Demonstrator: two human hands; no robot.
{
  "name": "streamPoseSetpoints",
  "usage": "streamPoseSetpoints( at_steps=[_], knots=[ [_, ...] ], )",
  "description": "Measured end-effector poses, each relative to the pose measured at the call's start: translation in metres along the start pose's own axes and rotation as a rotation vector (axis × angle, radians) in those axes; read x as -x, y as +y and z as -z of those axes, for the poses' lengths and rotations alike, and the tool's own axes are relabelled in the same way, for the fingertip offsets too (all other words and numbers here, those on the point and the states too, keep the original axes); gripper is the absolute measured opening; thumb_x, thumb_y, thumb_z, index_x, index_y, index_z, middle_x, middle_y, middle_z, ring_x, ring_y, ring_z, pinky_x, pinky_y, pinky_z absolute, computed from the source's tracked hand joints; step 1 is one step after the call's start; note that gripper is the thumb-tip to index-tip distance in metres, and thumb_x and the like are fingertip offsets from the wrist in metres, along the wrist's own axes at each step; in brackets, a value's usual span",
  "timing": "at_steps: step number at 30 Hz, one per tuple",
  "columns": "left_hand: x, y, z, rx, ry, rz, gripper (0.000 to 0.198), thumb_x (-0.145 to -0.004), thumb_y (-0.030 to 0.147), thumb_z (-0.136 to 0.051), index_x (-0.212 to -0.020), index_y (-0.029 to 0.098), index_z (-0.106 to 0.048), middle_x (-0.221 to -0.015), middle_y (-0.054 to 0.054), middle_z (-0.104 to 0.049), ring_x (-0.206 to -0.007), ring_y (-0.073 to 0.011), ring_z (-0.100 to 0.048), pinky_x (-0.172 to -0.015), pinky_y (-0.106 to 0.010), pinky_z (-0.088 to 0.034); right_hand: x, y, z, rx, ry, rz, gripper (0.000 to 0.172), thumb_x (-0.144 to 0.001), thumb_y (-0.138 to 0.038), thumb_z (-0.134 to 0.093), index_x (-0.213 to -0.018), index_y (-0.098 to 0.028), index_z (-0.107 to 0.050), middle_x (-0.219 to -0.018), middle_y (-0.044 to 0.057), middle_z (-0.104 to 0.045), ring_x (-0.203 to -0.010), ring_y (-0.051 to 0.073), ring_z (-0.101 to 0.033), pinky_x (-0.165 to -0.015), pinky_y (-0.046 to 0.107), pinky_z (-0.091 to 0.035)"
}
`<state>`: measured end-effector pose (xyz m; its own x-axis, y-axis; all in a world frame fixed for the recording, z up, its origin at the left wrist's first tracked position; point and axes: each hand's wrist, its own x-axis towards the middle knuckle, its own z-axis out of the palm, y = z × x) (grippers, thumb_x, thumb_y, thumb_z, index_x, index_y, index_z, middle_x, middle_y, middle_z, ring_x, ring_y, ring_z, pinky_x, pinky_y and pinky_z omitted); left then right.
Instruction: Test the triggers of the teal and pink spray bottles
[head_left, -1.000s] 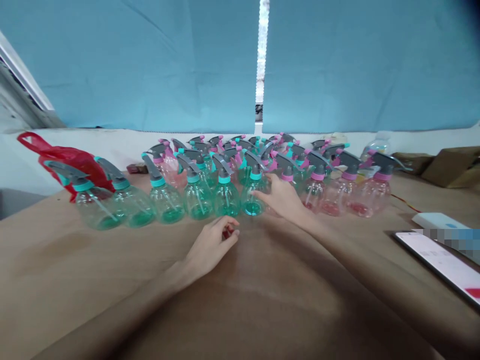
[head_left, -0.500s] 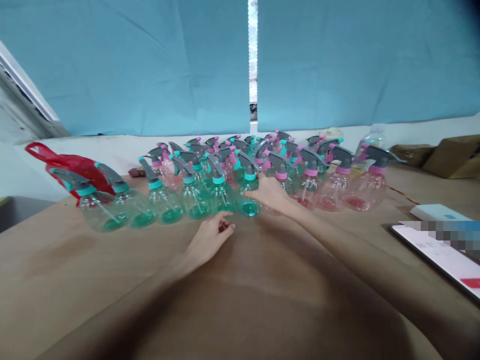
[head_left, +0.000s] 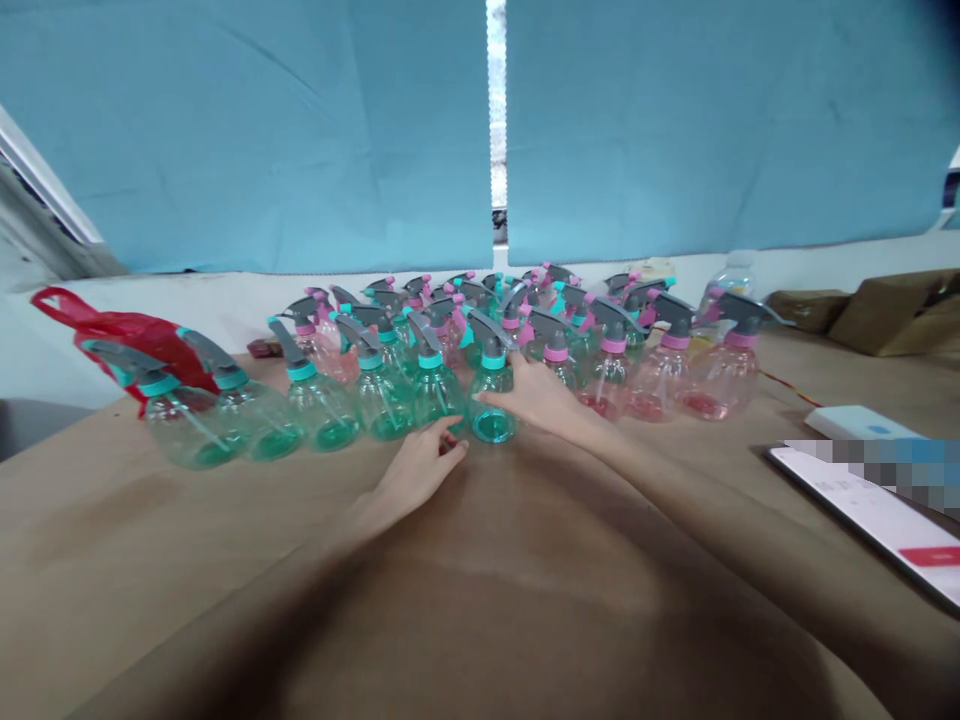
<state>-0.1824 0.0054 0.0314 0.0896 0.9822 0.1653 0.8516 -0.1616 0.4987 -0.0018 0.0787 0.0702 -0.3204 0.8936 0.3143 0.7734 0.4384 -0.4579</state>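
Note:
My right hand (head_left: 536, 398) is closed around the right side of a green spray bottle (head_left: 493, 424). This bottle stands upright on the table, with a turquoise collar and a grey trigger head. My left hand (head_left: 421, 462) is just to its left, close to the tabletop, with fingers loosely bent, thumb apart and nothing in them. Beyond its fingertips is another green spray bottle (head_left: 436, 392). More green bottles (head_left: 327, 420) continue the front row leftward. To the right of my right hand stand pink spray bottles (head_left: 651, 385), one partly hidden behind the hand.
Several more green and pink spray bottles crowd behind the front row. A red plastic bag (head_left: 124, 335) lies at the left. On the right are brown boxes (head_left: 904, 315), a clear bottle (head_left: 731, 275), a white box (head_left: 859, 424) and a phone-like screen (head_left: 847, 510) on the wooden table (head_left: 187, 560).
The view has shifted slightly, so everything sits a little further left. The green bottle in my right hand has come slightly nearer to me. My left hand has hardly moved.

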Motion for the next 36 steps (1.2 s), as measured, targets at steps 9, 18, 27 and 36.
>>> streamPoseSetpoints(
  at_steps=[9,18,27,36],
  knots=[
    [-0.005,0.002,-0.002,0.012,-0.010,-0.006,0.045,-0.086,0.033,-0.047,-0.127,0.016,-0.051,-0.090,-0.005,-0.069,-0.085,-0.0232,-0.065,-0.078,-0.032,-0.047,0.015,0.006,-0.001,0.036,0.035,0.024,0.070,-0.078,-0.064,-0.053,-0.120,-0.008,-0.049,-0.106,0.022,-0.064,-0.095,0.038,-0.063,-0.073,0.046,-0.049],
    [-0.007,0.003,-0.003,0.028,-0.045,0.025,0.048,-0.086,0.032,-0.048,-0.130,0.014,-0.049,-0.086,-0.005,-0.070,-0.084,-0.0239,-0.066,-0.077,-0.033,-0.048,0.011,0.013,-0.007,0.052,0.067,0.023,0.074,-0.076,-0.070,-0.049,-0.122,-0.011,-0.049,-0.105,0.018,-0.064,-0.093,0.036,-0.064,-0.070,0.043,-0.049],
    [-0.015,0.003,-0.006,0.068,-0.074,0.030,0.051,-0.085,0.031,-0.050,-0.132,0.013,-0.046,-0.081,-0.003,-0.070,-0.085,-0.0234,-0.066,-0.078,-0.032,-0.046,0.006,0.022,-0.013,0.049,0.090,0.067,0.077,-0.076,-0.072,-0.047,-0.123,-0.011,-0.049,-0.107,0.017,-0.064,-0.093,0.036,-0.063,-0.070,0.044,-0.050],
    [0.015,0.017,0.007,0.163,0.103,0.009,0.032,-0.088,0.039,-0.050,-0.113,0.020,-0.055,-0.098,-0.006,-0.065,-0.090,-0.0223,-0.064,-0.078,-0.035,-0.050,0.028,0.014,-0.006,0.034,0.094,0.115,0.073,-0.076,-0.072,-0.049,-0.119,-0.012,-0.051,-0.106,0.014,-0.065,-0.092,0.033,-0.064,-0.070,0.042,-0.050]
  ],
)
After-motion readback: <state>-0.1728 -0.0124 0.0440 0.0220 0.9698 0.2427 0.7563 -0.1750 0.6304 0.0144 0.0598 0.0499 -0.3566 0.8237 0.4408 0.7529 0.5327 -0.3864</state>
